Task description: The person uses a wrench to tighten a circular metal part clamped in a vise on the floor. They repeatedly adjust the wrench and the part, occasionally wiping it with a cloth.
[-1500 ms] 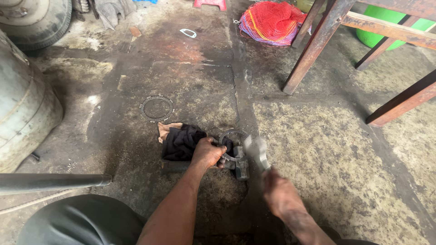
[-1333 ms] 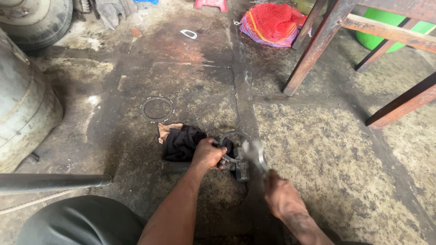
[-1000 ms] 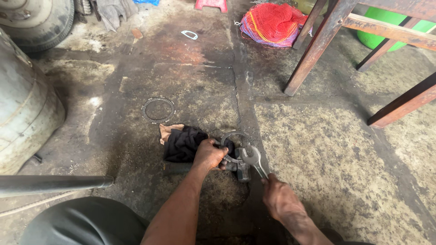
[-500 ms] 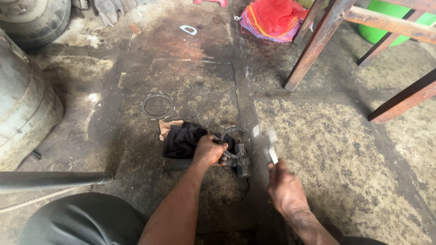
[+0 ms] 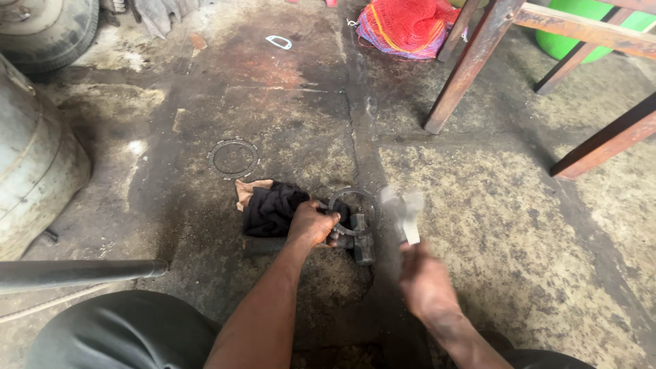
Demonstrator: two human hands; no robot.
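left hand (image 5: 311, 224) closing around dark greasy metal part with ring (image 5: 355, 225) on stained concrete floor (image 5: 478, 239), beside black rag (image 5: 273, 208). right hand (image 5: 425, 281) gripping blurred grey hammer (image 5: 404, 210). part judging heavy, rigid, oily-slick; holding by stubby body.

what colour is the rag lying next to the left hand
Black, seen in the head view: crumpled black cloth rag on the floor.
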